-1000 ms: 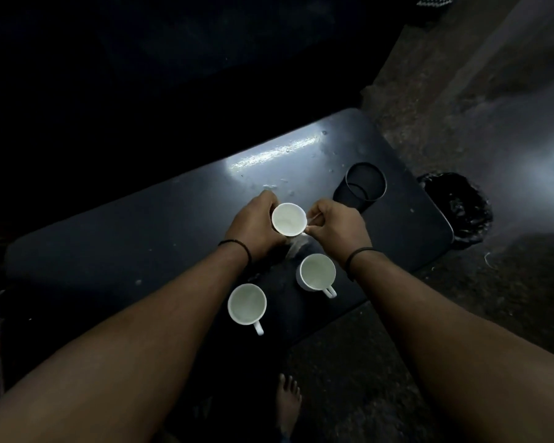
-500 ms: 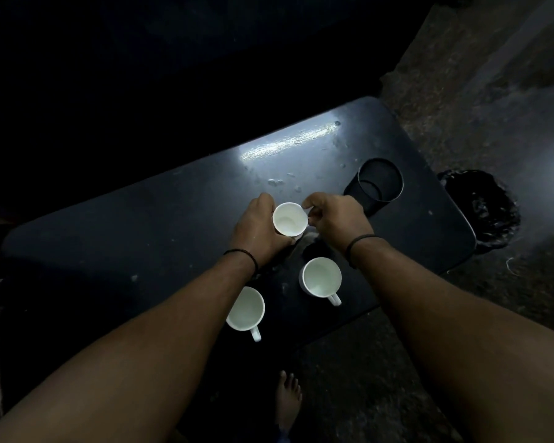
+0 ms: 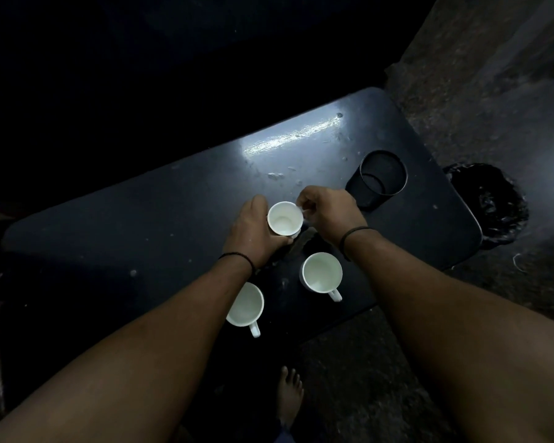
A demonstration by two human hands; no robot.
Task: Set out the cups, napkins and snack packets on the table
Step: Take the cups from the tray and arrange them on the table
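Note:
A white cup (image 3: pixel 284 218) is held upright between both hands over the middle of the dark table (image 3: pixel 141 219). My left hand (image 3: pixel 253 231) wraps its left side and my right hand (image 3: pixel 328 214) pinches its handle. Two more white cups stand on the table nearer to me: one (image 3: pixel 322 272) on the right with its handle toward me, one (image 3: pixel 246 306) partly under my left forearm. No napkins or snack packets show.
A black mesh holder (image 3: pixel 379 179) stands on the table just right of my right hand. On the floor right of the table lies a dark round patch (image 3: pixel 490 203). A bare foot (image 3: pixel 288 394) is below the table's near edge. The surroundings are very dark.
Both hands have carried the held cup slightly farther across the table, away from the two standing cups. The view has shifted a little; the other cups have not moved.

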